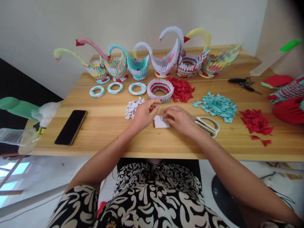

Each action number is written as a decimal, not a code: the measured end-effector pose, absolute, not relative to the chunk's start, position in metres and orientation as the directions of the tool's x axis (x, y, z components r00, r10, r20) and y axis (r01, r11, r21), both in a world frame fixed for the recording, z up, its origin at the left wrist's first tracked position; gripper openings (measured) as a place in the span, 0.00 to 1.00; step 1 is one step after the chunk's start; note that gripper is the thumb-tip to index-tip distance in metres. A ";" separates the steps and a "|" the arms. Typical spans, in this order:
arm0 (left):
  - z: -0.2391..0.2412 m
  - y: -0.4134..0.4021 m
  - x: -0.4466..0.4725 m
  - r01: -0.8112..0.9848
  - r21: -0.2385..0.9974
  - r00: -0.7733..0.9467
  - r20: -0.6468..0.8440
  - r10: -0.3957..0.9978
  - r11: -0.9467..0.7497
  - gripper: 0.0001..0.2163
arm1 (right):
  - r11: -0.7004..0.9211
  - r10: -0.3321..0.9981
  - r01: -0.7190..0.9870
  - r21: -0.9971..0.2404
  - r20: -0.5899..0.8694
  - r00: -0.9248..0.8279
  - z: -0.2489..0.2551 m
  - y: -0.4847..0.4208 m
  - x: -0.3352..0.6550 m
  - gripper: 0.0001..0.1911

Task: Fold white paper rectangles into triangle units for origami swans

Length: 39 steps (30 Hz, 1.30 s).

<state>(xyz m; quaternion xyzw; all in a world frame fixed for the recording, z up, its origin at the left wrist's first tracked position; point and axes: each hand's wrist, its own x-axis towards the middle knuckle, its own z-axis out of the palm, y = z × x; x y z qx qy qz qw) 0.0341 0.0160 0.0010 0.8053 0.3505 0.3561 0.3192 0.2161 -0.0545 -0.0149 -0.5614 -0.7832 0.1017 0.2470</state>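
A small stack of white paper slips (162, 123) lies on the table between my hands. My right hand (178, 117) bends over its right side, thumb and fingers closing on a slip at the upper corner. Just left of the paper, my left hand (146, 113) is curled with thumb and fingertips close together. Whatever sits between them is too small to make out. Beside it is a pile of folded white paper triangles (133, 107). Behind both hands stands a round bowl (160, 89) of interlocked white, red and teal paper pieces. Scissors (209, 126) with pale handles lie partly behind my right hand.
Several folded-paper swans (140, 65) line the back. Three paper rings (137, 88) lie before them. Red pieces (182, 90), teal pieces (218, 106) and more red pieces (256, 123) are heaped rightward. Keys (245, 84) lie behind. A phone (71, 127) rests at left.
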 end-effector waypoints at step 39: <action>0.001 0.009 0.023 0.314 0.735 0.577 0.355 0.735 -0.602 0.06 | 0.351 0.881 0.723 -0.594 0.471 -0.041 -0.006 -0.056 0.205 0.06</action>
